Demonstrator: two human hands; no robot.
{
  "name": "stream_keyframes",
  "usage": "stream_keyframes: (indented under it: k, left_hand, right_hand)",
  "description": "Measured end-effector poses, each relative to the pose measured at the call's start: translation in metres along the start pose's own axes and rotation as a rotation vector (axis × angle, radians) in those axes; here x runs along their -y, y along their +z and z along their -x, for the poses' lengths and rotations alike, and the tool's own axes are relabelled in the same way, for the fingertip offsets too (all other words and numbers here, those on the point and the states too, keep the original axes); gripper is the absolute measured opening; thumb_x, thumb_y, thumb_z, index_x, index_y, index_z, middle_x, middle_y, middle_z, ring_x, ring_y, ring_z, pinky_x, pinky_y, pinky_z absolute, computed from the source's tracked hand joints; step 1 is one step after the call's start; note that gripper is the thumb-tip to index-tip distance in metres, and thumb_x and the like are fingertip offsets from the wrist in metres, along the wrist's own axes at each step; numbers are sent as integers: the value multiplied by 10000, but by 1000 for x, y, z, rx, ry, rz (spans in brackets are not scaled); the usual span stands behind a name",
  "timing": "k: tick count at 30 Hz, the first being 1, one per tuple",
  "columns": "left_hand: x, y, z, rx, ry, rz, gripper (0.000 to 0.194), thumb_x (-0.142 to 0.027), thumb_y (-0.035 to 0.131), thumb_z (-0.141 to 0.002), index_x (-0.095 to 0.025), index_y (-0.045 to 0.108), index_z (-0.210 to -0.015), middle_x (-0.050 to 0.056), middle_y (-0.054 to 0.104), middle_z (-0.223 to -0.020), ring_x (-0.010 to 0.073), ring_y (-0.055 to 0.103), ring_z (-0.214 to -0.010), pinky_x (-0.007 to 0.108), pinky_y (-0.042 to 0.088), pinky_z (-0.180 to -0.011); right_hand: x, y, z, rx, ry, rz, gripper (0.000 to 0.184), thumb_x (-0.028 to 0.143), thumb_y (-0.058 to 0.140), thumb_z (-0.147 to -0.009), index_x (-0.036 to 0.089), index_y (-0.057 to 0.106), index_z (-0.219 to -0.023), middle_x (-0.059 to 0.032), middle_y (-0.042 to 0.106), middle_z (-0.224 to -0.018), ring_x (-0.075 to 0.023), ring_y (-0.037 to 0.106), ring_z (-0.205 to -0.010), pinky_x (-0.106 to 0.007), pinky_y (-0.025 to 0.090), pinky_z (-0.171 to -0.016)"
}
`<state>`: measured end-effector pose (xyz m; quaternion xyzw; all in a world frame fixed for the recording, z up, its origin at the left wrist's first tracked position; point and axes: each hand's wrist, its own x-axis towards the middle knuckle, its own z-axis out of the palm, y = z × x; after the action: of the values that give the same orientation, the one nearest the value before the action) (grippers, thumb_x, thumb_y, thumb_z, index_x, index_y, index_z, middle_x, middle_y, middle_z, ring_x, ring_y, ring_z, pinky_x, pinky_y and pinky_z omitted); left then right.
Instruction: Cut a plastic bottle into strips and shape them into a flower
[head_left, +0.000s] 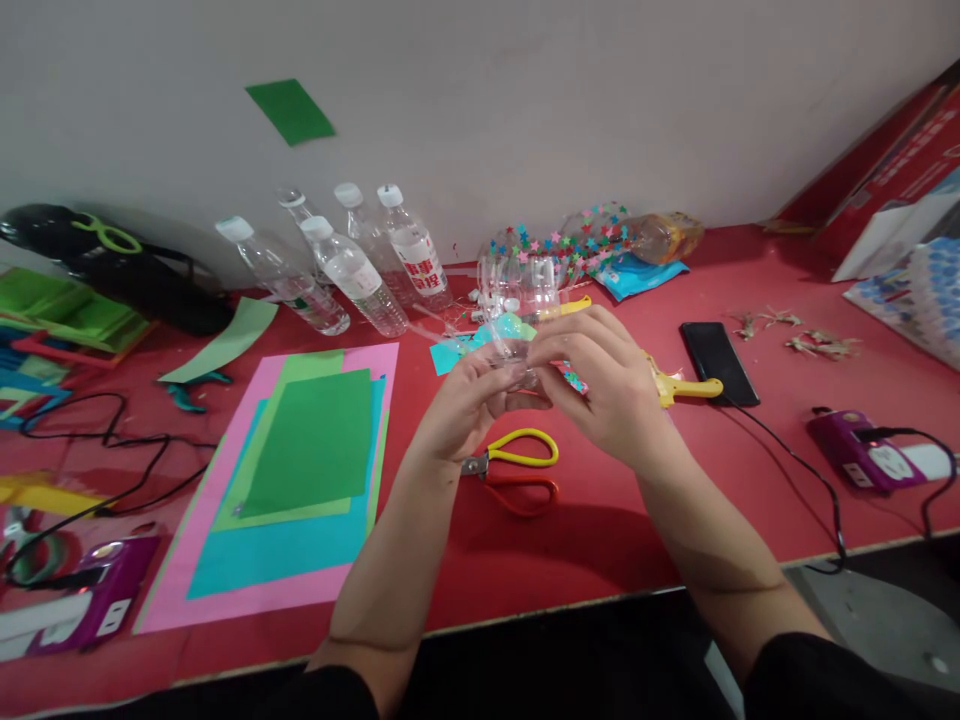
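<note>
Both hands are closed on a small clear plastic piece (517, 352), the left hand (480, 395) cupping it from below and the right hand (604, 375) pinching it with bent fingers, though the see-through material and glare blur its outline, so it may be part of a bottle. Just nearer than the hands, scissors (489, 461) with one yellow and one red handle lie on the red counter (600, 560), while coloured paper sheets (311, 445) spread to their left. Beyond them stand clear bottles (364, 285), and a black phone (720, 362) lies to their right.
</note>
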<state>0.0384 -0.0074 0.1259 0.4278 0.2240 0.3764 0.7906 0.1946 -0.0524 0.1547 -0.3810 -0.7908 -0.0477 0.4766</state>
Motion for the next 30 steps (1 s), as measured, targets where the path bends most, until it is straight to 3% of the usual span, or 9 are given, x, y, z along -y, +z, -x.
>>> stream_keyframes:
  k: [4,8,16,22,30]
  left_hand:
    - [-1,0,2,-52,74,-45,303,-262,747,-723,-156,647,-988,31,710,-867,146,680,-753,302,592,-728]
    - [-2,-2,4,-130,176,-79,370,-272,770,-689,-164,646,-1020,48,724,-895,162,694,-790,284,591,-719]
    - [-1,-2,6,-74,230,-130,383,-330,782,-686,-165,654,-1008,73,730,-915,201,705,-862,298,597,-725]
    - [-1,-1,4,-114,224,-178,381,-334,793,-677,-181,665,-1002,55,726,-887,192,699,-830,300,587,-713]
    - [-2,-5,6,-93,355,-295,331,-275,763,-736,-224,670,-1050,26,730,-929,175,697,-846,300,547,-789]
  right_hand:
    - [3,0,-1,-22,-70,-11,171,22,525,-876,187,565,-861,-64,705,-923,-174,620,-865,-354,503,-766]
    - [5,0,0,-38,-120,-46,184,27,540,-875,207,573,-857,-29,719,-908,-147,608,-820,-328,508,-735]
    - [9,-4,1,-23,-135,-49,179,12,559,-845,182,610,-866,-48,722,-856,-159,606,-777,-320,522,-689]
    - [4,-10,2,-5,-141,-12,202,29,570,-847,209,617,-925,-38,728,-913,-165,624,-804,-337,525,-713]
    - [4,-13,4,-27,-156,32,168,81,612,-855,212,608,-960,-33,716,-897,-169,624,-810,-347,517,-720]
